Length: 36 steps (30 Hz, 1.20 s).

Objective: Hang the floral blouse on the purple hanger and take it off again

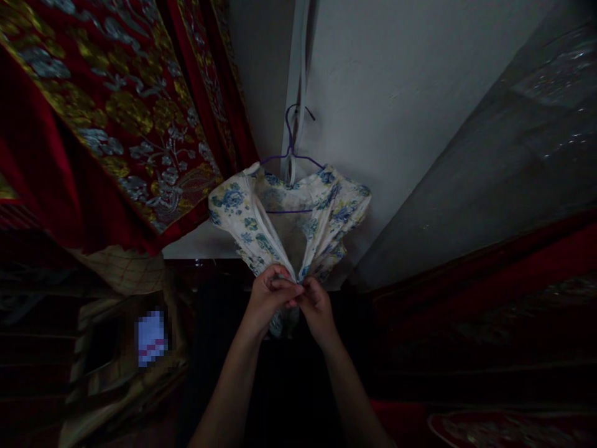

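Observation:
A white garment with a blue floral print [261, 230] hangs by its shoulders on a purple wire hanger [290, 140]. Its front edges part in a V down to where both hands meet. My left hand [270, 295] pinches the left front edge, fingers bent and closed. Close against it, my right hand [318, 306] pinches the other edge, thumb and fingers together. The fingertips touch or nearly touch at the bottom of the V. Whether a button or zip lies between them is too small and dark to tell. The lower part of the garment is mostly hidden behind the hands.
Red cloth with gold and silver embroidery [135, 118] hangs at the upper left. Behind the hanger is a pale wall [373, 81] with a white cable [302, 68]. A wooden chair [79, 373] stands lower left; clear plastic sheeting [527, 137] covers the right.

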### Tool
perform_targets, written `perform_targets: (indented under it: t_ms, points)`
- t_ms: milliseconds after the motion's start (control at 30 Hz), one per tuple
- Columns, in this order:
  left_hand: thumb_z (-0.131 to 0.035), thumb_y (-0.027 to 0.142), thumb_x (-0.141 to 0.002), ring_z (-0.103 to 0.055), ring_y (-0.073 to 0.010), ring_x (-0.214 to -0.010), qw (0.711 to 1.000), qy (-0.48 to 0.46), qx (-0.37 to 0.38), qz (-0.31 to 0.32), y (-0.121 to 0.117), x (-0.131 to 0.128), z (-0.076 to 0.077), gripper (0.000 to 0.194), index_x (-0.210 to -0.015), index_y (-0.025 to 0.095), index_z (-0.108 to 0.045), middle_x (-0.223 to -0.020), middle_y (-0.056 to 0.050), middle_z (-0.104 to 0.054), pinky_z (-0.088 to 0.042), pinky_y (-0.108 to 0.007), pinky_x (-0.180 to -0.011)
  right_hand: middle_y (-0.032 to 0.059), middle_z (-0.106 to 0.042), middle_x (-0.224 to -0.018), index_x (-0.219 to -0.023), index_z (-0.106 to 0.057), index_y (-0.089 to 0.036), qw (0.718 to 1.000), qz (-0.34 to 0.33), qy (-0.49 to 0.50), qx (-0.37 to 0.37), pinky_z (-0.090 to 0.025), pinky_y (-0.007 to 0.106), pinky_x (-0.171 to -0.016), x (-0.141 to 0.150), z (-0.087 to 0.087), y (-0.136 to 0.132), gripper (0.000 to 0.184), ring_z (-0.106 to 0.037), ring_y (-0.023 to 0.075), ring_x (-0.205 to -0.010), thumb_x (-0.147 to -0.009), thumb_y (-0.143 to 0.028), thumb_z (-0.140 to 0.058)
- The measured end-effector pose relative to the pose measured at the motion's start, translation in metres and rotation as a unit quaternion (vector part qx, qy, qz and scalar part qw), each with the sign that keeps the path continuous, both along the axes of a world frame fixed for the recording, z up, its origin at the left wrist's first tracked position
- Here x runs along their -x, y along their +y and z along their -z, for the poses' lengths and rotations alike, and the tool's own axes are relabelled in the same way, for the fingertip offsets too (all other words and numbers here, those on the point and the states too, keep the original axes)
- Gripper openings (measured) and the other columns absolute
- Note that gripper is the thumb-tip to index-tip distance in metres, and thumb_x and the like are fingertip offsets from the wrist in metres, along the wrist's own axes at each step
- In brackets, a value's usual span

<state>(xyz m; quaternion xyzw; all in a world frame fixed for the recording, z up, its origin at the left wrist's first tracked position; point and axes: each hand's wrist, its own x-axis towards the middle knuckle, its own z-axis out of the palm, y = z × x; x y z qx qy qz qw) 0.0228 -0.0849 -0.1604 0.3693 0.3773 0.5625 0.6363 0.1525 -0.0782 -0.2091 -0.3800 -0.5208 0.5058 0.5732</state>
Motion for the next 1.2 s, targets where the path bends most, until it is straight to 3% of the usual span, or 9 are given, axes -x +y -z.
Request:
perform_targets:
  t_ms: [233,400,567,700,867,967,1033,1100,1200]
  points:
    - [-0.095,0.042,-0.057,-0.059,-0.0103,-0.050,0.995,0.093,0.022,0.016,0.004,0.022,0.008,0.040,-0.075,0.012,-0.077,-0.059,-0.003,-0.070,-0.047,-0.021,-0.052,-0.0015,-0.057,-0.074,-0.079,-0.058,-0.021,0.999,0.037,-0.027,-0.003,-0.045,0.026,-0.067,0.006,0.007,-0.003,0.026,-0.055,0.0146,-0.071,-0.083,-0.043,-0.072]
    - [-0.089,0.050,-0.065,-0.053,-0.0082,-0.051,0.987,0.136,-0.006,0.080,0.001,0.025,0.002,0.042,-0.064,0.012,-0.073,-0.060,-0.002,-0.065,-0.042,-0.020,-0.051,-0.0021,-0.055,-0.072,-0.078,-0.056,-0.021,0.999,0.031,-0.037,-0.006,-0.043,0.025,-0.064,0.005,0.002,-0.004,0.027,-0.053,0.0135,-0.068,-0.084,-0.043,-0.071]
    - [-0.087,0.052,-0.066,-0.042,-0.0052,-0.046,0.996,0.079,-0.006,0.037,0.002,0.007,-0.004,0.044,-0.063,0.012,-0.069,-0.056,0.001,-0.058,-0.029,-0.019,-0.045,-0.0010,-0.059,-0.072,-0.077,-0.057,-0.020,0.998,0.044,-0.036,-0.009,-0.045,0.026,-0.066,0.000,0.004,-0.004,0.029,-0.056,0.0145,-0.068,-0.084,-0.043,-0.073]
    - [-0.089,0.044,-0.062,-0.036,-0.0030,-0.046,0.999,0.034,-0.033,-0.011,0.035,0.004,-0.039,0.041,-0.057,0.012,-0.064,-0.055,0.002,-0.054,-0.023,-0.018,-0.045,-0.0005,-0.059,-0.071,-0.075,-0.060,-0.020,0.995,0.066,-0.063,-0.032,-0.044,0.026,-0.066,-0.007,0.016,0.007,0.027,-0.056,0.0148,-0.068,-0.083,-0.041,-0.074]
    - [-0.085,0.028,-0.064,-0.030,-0.0002,-0.043,0.994,0.009,-0.092,-0.058,0.094,0.010,-0.124,0.025,-0.065,0.011,-0.068,-0.058,0.004,-0.054,-0.016,-0.017,-0.042,0.0001,-0.060,-0.070,-0.075,-0.062,-0.020,0.992,0.059,-0.103,-0.045,-0.044,0.027,-0.066,-0.021,0.032,0.042,0.028,-0.057,0.0158,-0.067,-0.080,-0.045,-0.073]
    - [-0.080,0.025,-0.070,-0.028,0.0002,-0.042,0.986,0.029,-0.151,-0.065,0.110,0.006,-0.159,0.019,-0.066,0.011,-0.068,-0.059,0.004,-0.054,-0.014,-0.017,-0.041,-0.0002,-0.060,-0.066,-0.071,-0.061,-0.020,0.989,0.065,-0.121,-0.056,-0.044,0.027,-0.063,-0.024,0.040,0.058,0.030,-0.056,0.0159,-0.064,-0.078,-0.047,-0.072]
    - [-0.079,0.027,-0.071,-0.031,-0.0006,-0.042,0.979,0.058,-0.183,-0.067,0.110,0.002,-0.167,0.021,-0.066,0.011,-0.068,-0.060,0.003,-0.056,-0.017,-0.018,-0.041,-0.0009,-0.058,-0.063,-0.069,-0.061,-0.020,0.987,0.070,-0.133,-0.063,-0.042,0.027,-0.060,-0.021,0.044,0.060,0.029,-0.054,0.0154,-0.060,-0.078,-0.046,-0.071]
    - [-0.080,0.031,-0.071,-0.034,-0.0020,-0.043,0.970,0.105,-0.205,-0.074,0.105,0.001,-0.164,0.024,-0.065,0.012,-0.067,-0.060,0.002,-0.058,-0.021,-0.018,-0.041,-0.0015,-0.057,-0.059,-0.069,-0.061,-0.021,0.983,0.046,-0.163,-0.072,-0.040,0.026,-0.057,-0.017,0.042,0.059,0.027,-0.053,0.0150,-0.056,-0.080,-0.043,-0.070]
    - [-0.080,0.038,-0.074,-0.040,-0.0048,-0.043,0.957,0.162,-0.232,-0.072,0.098,0.005,-0.152,0.029,-0.070,0.015,-0.064,-0.060,0.002,-0.059,-0.027,-0.020,-0.042,0.0006,-0.065,-0.067,-0.080,-0.067,-0.020,0.975,0.016,-0.192,-0.106,-0.045,0.027,-0.060,-0.012,0.017,0.060,0.019,-0.059,0.0166,-0.061,-0.084,-0.039,-0.068]
